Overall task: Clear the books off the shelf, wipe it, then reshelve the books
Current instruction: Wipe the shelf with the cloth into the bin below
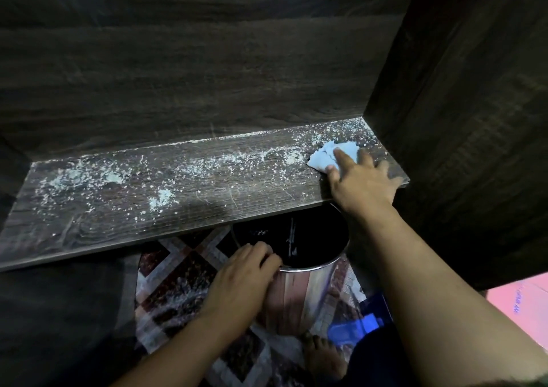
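On shelf (148, 197), flat right hand (360, 179) atop cloth (323, 158); below, bin (296, 294) in curled left hand (246, 274)

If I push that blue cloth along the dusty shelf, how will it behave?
The cloth looks crumpled and limp, so it will probably bunch rather than slide flat. Pressed under the right hand, it should plough the loose crumbs along.
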The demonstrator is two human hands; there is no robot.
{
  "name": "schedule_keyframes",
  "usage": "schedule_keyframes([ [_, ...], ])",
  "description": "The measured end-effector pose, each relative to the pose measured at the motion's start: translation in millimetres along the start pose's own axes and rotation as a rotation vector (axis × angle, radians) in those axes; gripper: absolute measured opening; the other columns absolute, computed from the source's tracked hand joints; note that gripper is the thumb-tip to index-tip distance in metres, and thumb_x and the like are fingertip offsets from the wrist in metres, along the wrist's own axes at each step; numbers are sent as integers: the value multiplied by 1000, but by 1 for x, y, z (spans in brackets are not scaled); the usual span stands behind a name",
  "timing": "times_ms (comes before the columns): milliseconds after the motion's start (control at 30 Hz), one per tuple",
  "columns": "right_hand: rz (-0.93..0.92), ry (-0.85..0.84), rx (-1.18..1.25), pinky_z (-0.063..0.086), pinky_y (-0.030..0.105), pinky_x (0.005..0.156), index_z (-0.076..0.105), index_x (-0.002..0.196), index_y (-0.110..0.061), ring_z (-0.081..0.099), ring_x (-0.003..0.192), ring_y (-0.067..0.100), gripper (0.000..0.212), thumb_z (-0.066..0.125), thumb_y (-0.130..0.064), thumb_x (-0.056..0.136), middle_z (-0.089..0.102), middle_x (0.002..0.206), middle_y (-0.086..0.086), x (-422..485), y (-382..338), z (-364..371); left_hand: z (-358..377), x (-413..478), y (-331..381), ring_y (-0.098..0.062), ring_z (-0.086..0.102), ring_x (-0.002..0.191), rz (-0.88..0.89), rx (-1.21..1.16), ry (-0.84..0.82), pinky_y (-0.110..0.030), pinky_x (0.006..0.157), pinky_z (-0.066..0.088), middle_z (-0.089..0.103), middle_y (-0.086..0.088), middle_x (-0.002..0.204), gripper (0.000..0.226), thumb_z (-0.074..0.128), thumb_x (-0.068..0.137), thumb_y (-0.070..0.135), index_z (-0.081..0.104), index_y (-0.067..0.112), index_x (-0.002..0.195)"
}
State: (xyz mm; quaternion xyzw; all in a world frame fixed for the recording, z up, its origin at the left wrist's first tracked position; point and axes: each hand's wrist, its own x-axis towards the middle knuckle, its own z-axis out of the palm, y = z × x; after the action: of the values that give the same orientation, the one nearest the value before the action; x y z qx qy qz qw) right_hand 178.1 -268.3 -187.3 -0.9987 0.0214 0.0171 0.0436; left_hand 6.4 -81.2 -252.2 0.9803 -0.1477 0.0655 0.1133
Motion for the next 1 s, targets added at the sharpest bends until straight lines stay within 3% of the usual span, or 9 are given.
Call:
schedule_keyframes([
  [233, -98, 62, 18, 37, 49, 98, 37, 143, -43, 35, 125, 39, 44, 39, -44, 99, 31, 152, 3, 0, -6, 8, -3, -5, -3, -17, 57, 83, 8, 11, -19, -29, 70, 50, 53, 4, 98, 23, 44, 76, 26, 57, 24, 95],
  [300, -117, 65, 6, 40, 48, 95, 37, 144, -38, 36, 122, 38, 45, 38, -41, 99, 35, 147, 7, -3, -16, 10, -4, -4, -3, -18, 57, 81, 5, 10, -10, -29, 71, 50, 54, 4, 96, 20, 60, 73, 22, 59, 24, 94],
  [367, -167, 63, 7, 41, 47, 94, 37, 145, -35, 36, 121, 39, 46, 39, -39, 99, 36, 144, 10, -7, -24, 12, -4, -2, 0, -18, 56, 79, -9, -3, -15, -29, 70, 50, 55, 3, 93, 31, 78, 64, 19, 62, 23, 90],
  [567, -395, 90, 192, 43, 42, 100, 47, 139, -37, 40, 123, 35, 44, 50, -38, 95, 41, 145, 8, -10, -31, 11, 0, 4, 4, -19, 55, 77, 2, 11, 30, -31, 87, 50, 55, 2, 89, 37, 84, 57, 14, 64, 22, 87],
  [733, -69, 405, 344, 41, 44, 97, 56, 133, -29, 43, 118, 41, 41, 57, -33, 92, 39, 146, 12, 13, 5, 3, 1, 8, 7, -18, 56, 77, -2, 9, 39, -30, 83, 51, 55, 3, 88, 39, 86, 55, 14, 65, 22, 87],
  [833, 104, 217, 197, 36, 49, 101, 42, 141, -33, 36, 123, 42, 50, 51, -43, 93, 23, 153, 12, 21, 27, 7, 2, 8, 7, -17, 56, 77, -4, 11, 31, -29, 82, 52, 56, 4, 89, 42, 87, 53, 14, 65, 23, 88],
  [900, 85, 97, 113, 29, 49, 106, 34, 146, -34, 31, 130, 42, 53, 45, -47, 95, 16, 157, 12, 20, 28, 12, 4, 8, 7, -17, 56, 77, -2, 10, 28, -29, 80, 52, 55, 4, 90, 42, 87, 53, 13, 65, 23, 88],
  [1000, -8, 80, 85, 32, 45, 105, 32, 147, -34, 31, 128, 42, 53, 44, -43, 96, 19, 155, 13, 10, 11, 12, 4, 9, 8, -18, 57, 77, -13, 1, 31, -29, 78, 52, 55, 3, 90, 43, 87, 53, 13, 64, 22, 88],
])
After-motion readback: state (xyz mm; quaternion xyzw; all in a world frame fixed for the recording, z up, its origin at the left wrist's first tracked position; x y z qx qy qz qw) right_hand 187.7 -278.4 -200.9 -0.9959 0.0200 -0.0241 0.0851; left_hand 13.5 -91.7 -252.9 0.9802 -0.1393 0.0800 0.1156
